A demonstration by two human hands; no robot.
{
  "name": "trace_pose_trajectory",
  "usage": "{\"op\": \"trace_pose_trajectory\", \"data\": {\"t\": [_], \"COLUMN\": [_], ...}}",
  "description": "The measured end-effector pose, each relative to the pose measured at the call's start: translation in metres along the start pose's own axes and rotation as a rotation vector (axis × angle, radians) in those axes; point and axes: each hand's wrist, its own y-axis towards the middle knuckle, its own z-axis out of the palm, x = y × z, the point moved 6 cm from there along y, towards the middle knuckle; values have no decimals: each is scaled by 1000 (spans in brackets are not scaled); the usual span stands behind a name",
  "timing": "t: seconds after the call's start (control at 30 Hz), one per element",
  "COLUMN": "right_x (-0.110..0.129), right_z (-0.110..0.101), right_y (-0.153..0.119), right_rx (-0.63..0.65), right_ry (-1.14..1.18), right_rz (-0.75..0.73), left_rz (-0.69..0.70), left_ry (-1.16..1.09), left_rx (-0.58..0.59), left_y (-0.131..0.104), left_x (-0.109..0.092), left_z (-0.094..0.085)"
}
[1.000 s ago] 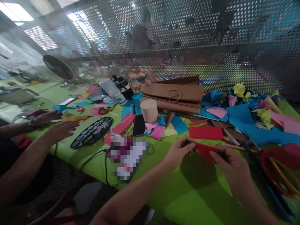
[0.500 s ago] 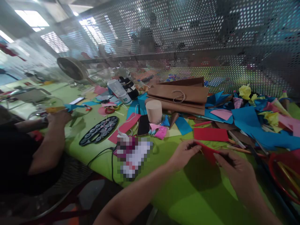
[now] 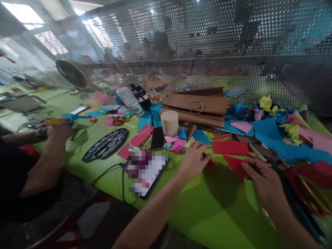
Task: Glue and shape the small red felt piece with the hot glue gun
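Since a moment earlier my left hand (image 3: pixel 193 159) had let go and drifted off, loosely open, leaving my right hand (image 3: pixel 261 180) alone pinching the folded red paper (image 3: pixel 234 165) above the green surface (image 3: pixel 212 214), toward its right edge.

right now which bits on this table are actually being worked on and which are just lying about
In hand:
- red paper piece, pinched by the right hand
- left hand, at its other end

Lying about:
- red sheet
- brown paper bags
- foam cylinder
- black phone
- blue paper
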Motion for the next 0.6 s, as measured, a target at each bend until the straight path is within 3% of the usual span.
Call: {"op": "trace_pose_trajectory", "data": {"t": [0.07, 0.2, 0.37, 0.47, 0.6], "right_x": [4, 14, 23, 33, 28], "right_z": [2, 15, 21, -14, -112], "right_y": [-1, -7, -6, -17, -74], "right_rx": [4, 44, -27, -178, -514], "right_ry": [18, 8, -119, -200, -346], "right_rz": [-13, -134, -216, -276, -312], "left_rz": [22, -128, -262, -295, -321], "left_ry": [-100, -491, -615, -669, -685], "left_rx": [58, 237, 110, 61, 37], "left_y": [-1, -8, -8, -6, -8], "left_x": [-3, 5, 17, 17, 14], "left_z": [8, 44, 52, 46, 39]}}
